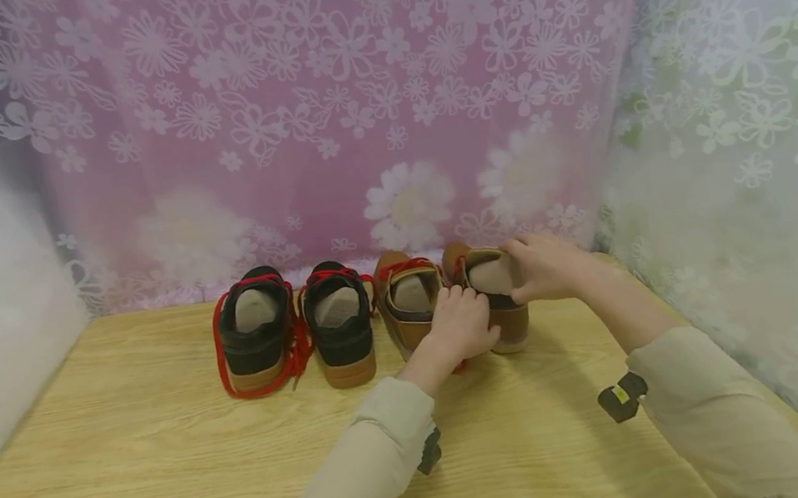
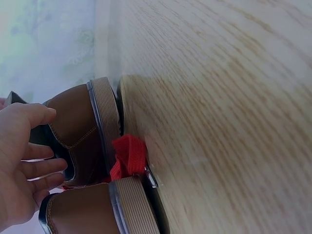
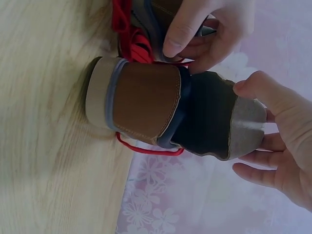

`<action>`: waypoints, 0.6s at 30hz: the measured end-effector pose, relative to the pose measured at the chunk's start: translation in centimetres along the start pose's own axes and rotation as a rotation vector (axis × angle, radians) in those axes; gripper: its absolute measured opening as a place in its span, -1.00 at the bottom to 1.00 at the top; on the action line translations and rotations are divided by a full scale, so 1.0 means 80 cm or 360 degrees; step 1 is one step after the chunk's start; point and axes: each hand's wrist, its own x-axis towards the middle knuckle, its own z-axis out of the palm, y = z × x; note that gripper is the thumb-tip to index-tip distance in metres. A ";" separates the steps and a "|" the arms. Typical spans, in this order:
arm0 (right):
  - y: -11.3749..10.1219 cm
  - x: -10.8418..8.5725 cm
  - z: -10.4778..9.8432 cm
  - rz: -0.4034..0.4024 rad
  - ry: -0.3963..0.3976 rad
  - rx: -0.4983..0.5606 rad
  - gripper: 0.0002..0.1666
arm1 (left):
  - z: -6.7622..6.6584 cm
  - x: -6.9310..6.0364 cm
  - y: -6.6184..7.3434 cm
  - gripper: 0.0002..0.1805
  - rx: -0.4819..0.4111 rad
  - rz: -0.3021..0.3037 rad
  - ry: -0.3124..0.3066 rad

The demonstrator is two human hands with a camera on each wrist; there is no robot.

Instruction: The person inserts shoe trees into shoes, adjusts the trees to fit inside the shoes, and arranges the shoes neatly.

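Observation:
A brown lace-up shoe [image 1: 510,320] with red laces stands at the right end of the row, heel toward me. My right hand [image 1: 551,267] pinches an insole [image 3: 204,117] that sticks up out of its opening; the insole is dark with a greyish end. My left hand [image 1: 462,323] is beside the same shoe's collar, between it and the other brown shoe [image 1: 410,333]. In the left wrist view, the fingers [image 2: 44,168] of that hand look loosely extended near the collar. Whether its thumb touches the shoe is unclear.
Two black shoes with red laces, one at the far left [image 1: 255,348] and one beside it [image 1: 341,349], stand in the same row on the wooden table [image 1: 197,494]. A pink floral curtain [image 1: 327,166] hangs behind. Pale sheets flank both sides.

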 end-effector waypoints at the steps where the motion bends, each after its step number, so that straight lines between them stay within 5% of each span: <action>1: 0.000 0.003 0.000 0.0013 -0.0010 0.0005 -0.21 | -0.001 0.000 0.000 -0.53 -0.0002 0.0002 -0.0006; 18: 0.003 0.028 0.004 0.0156 -0.0105 0.0102 -0.15 | 0.000 -0.001 -0.004 -0.50 0.0028 0.0046 -0.0011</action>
